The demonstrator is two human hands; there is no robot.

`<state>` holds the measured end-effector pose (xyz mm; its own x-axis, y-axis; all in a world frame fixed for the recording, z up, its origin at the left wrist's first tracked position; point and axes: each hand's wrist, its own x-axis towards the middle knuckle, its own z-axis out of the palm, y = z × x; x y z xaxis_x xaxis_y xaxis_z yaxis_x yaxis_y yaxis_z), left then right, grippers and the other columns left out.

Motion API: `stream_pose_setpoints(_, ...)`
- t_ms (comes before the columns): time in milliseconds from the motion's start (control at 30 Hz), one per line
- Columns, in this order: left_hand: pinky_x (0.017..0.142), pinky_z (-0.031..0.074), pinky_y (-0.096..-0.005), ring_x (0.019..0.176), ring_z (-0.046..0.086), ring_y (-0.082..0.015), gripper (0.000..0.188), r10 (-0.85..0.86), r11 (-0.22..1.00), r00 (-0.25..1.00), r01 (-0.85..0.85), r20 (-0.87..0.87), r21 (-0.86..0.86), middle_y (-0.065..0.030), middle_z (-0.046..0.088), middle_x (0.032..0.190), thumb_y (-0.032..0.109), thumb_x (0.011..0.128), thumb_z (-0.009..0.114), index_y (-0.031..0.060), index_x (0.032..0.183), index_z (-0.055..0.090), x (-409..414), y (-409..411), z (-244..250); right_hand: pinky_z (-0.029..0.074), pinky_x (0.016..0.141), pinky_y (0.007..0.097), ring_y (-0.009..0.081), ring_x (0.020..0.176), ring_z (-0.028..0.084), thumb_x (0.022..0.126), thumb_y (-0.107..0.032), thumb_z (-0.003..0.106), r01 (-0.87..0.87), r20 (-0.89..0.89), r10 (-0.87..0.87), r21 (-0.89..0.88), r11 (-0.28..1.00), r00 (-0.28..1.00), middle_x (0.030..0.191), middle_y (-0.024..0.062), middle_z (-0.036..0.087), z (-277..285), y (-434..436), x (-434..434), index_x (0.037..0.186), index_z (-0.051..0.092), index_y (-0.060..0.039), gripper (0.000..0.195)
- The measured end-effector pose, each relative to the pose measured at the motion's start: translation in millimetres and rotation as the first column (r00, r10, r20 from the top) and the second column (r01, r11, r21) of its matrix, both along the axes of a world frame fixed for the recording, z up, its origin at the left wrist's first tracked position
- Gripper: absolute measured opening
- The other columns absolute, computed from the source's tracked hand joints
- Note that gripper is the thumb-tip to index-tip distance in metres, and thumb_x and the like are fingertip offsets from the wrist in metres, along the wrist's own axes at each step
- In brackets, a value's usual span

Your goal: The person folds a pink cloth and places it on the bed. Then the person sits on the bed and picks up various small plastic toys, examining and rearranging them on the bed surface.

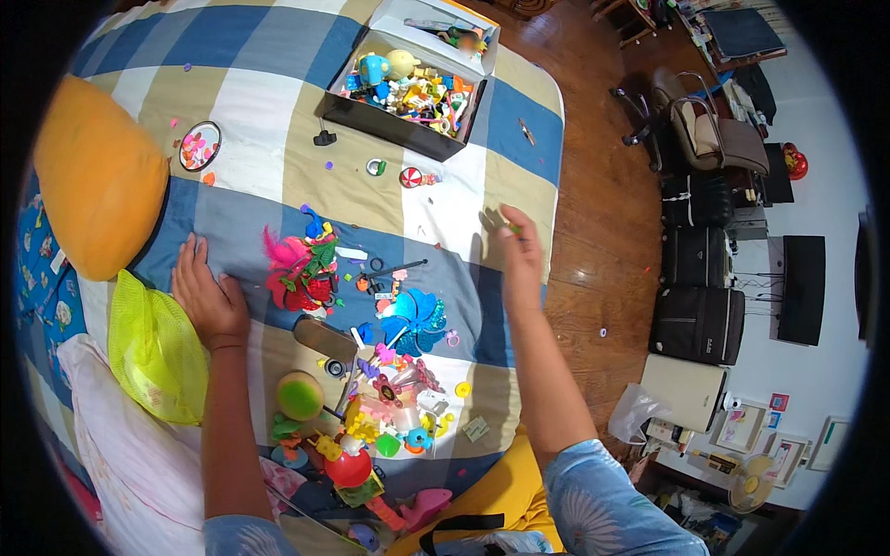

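Observation:
My left hand (210,295) rests palm down on the checked bedsheet (243,139), beside a yellow-green mesh bag (154,347), and holds nothing. Above the right side of the bed, my right hand (521,260) has its fingers curled around a small green piece (515,229), mostly hidden by them. Between my arms lies a spread of small toys: a red fabric flower (300,286) with a pink feather, a shiny blue flower (414,321), a red bowl-like piece (349,467) and a green-topped round toy (300,396). A black box (396,125) full of small toys stands farther off, its lid raised.
An orange cushion (101,181) sits at the left. Near it, a round dish (200,146) holds pink and red bits. A red-and-white candy-like toy (411,177) and a black clip (325,137) lie before the box. Beyond the bed's right edge are suitcases (695,325) and an office chair (730,142).

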<state>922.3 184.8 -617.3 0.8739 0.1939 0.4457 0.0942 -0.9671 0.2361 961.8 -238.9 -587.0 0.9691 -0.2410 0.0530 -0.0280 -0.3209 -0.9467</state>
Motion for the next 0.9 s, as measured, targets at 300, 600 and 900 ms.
stream_pose_setpoints(300,0.115,0.025,-0.0492,0.137,0.042,-0.0352,0.052,0.003,1.000,1.000,-0.003,-0.015,0.015,-0.0159,0.048,0.145,0.025,0.089,0.042,0.0015,0.135,0.050,-2,3,-1,0.018,0.120,0.0460,0.0374,0.147,0.026,0.097,-0.018,0.046,-0.183,0.011,0.258,-0.676,0.714,0.966,0.156,0.0193,0.033,-27,16,-5,0.150,0.035,-0.0001,0.057)
stream_pose_setpoints(600,0.116,0.024,-0.0493,0.138,0.040,-0.0337,0.054,0.004,1.000,1.000,-0.004,-0.028,0.007,-0.0147,0.048,0.146,0.020,0.084,0.048,0.0018,0.135,0.049,-2,3,2,0.025,0.120,0.0420,0.0328,0.142,0.037,0.099,-0.019,0.040,0.054,-0.027,-0.047,0.570,0.820,0.999,0.151,0.0227,0.039,-3,-3,-7,0.145,0.038,0.0065,0.053)
stream_pose_setpoints(900,0.116,0.025,-0.0499,0.137,0.041,-0.0333,0.054,0.032,0.998,0.999,-0.031,0.006,-0.055,-0.0139,0.049,0.144,0.015,0.079,0.051,0.0016,0.132,0.051,0,1,2,0.040,0.114,0.0408,0.0345,0.136,0.046,0.092,0.002,0.034,0.281,-0.227,-0.170,0.692,0.665,0.959,0.146,0.0261,0.043,3,-20,-14,0.144,0.032,0.0097,0.053)
